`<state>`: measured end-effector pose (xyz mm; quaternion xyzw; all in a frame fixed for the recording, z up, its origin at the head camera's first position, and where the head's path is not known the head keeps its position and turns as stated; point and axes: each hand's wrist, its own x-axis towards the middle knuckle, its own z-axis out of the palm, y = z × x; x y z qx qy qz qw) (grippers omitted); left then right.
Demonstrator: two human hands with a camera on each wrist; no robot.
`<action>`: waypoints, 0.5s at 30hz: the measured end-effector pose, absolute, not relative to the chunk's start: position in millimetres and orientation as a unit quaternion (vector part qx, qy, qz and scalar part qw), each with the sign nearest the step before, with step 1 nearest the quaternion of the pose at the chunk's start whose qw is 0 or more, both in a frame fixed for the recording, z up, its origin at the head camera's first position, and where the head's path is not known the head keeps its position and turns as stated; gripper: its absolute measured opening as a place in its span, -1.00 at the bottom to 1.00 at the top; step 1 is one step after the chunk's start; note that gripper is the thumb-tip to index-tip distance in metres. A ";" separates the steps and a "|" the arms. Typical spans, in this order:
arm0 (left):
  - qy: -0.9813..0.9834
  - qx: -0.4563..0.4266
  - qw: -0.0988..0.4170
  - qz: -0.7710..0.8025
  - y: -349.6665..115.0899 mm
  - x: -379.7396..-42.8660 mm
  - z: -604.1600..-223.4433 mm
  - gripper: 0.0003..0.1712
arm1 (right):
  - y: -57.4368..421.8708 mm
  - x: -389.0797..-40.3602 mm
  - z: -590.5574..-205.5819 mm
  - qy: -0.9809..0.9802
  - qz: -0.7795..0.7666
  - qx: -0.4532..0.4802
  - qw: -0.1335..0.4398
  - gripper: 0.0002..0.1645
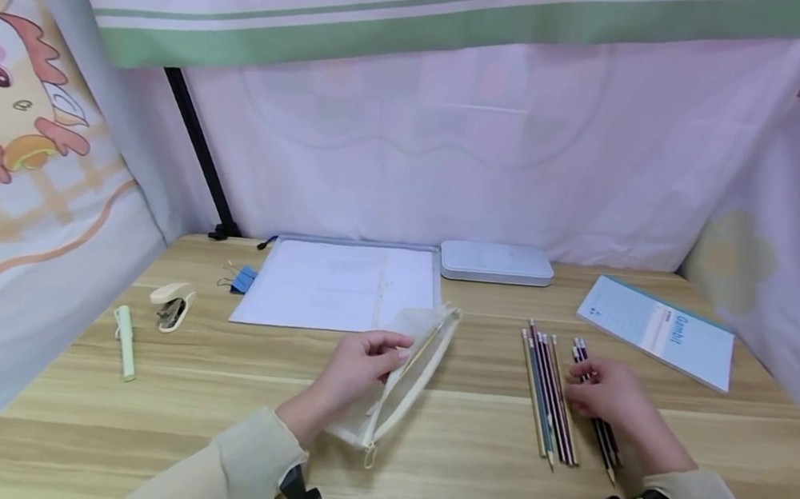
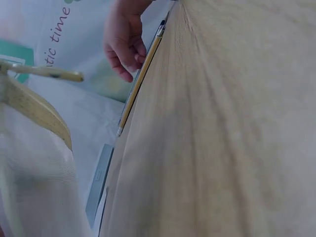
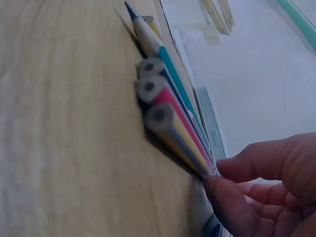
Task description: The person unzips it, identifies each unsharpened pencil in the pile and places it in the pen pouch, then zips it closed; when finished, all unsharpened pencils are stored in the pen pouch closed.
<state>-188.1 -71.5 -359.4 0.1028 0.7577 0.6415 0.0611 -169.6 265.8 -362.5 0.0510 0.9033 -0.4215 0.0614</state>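
The left hand point(image 1: 356, 366) pinches one edge of a pale zip pouch point(image 1: 419, 384) between thumb and fingers, its mouth gaping, near the middle of the wooden bench point(image 1: 198, 391). The right hand point(image 1: 610, 394) reaches over the smaller pencil group point(image 1: 602, 442), thumb and fingertips held narrowly together; whether they grip a pencil cannot be told. Just left of its fingertips lies the larger pencil group point(image 1: 550, 400), side by side. A blue notepad point(image 1: 652, 330) lies beyond the right hand. Behind the pouch are a white sheet point(image 1: 332, 283) and a flat pale case point(image 1: 497, 264); a stapler point(image 1: 173, 305) rests well to the left.
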 end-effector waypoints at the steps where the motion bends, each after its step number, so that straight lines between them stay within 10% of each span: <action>1: 0.757 0.105 0.060 0.642 -71.4 -187.8 -358.7 -0.73 | 265.3 -170.2 -362.7 0.908 -0.410 0.056 0.066 -0.58; 15: 0.740 0.104 0.045 0.662 -70.7 -185.9 -355.5 -0.76 | 256.4 -181.1 -354.2 0.953 -0.277 0.056 0.112 -0.44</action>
